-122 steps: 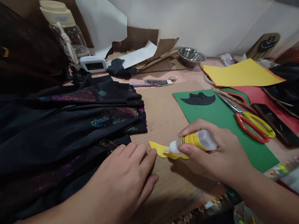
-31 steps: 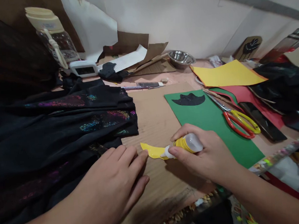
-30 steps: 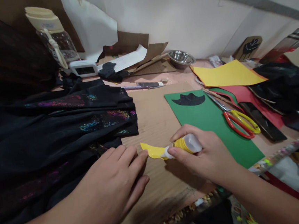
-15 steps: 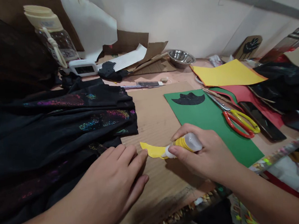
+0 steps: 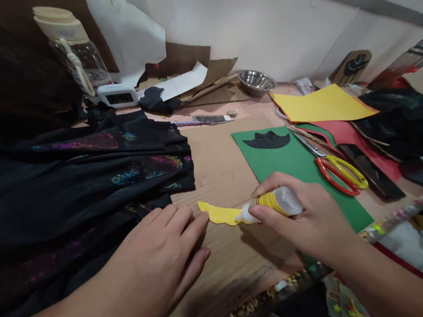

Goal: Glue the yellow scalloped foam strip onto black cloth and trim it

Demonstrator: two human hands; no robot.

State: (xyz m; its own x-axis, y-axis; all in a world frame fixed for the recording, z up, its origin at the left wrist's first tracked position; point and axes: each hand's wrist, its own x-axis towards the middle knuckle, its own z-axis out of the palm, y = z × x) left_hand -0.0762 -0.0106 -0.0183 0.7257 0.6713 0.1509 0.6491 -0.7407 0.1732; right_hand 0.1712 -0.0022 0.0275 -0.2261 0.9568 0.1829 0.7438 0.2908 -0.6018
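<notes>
A curved piece of yellow paper with a scalloped lower edge lies on the brown cardboard. My right hand is closed round a glue bottle with a yellow label, tilted so that its white nozzle touches the yellow piece near the right end. My left hand rests on the cardboard with the index fingertip at the yellow piece's left part and the thumb apart from it; its other fingers are loosely bent. Black moustache-shaped paper sits on a green sheet beyond my right hand.
Black glittery cloth covers the left side. Scissors and a dark phone lie at right, below yellow sheets. A metal bowl, a white digital clock and a bottle stand along the back.
My right hand has moved to the right with the glue bottle, its nozzle sliding along the yellow piece and uncovering more of it. My left hand has stayed in place.
</notes>
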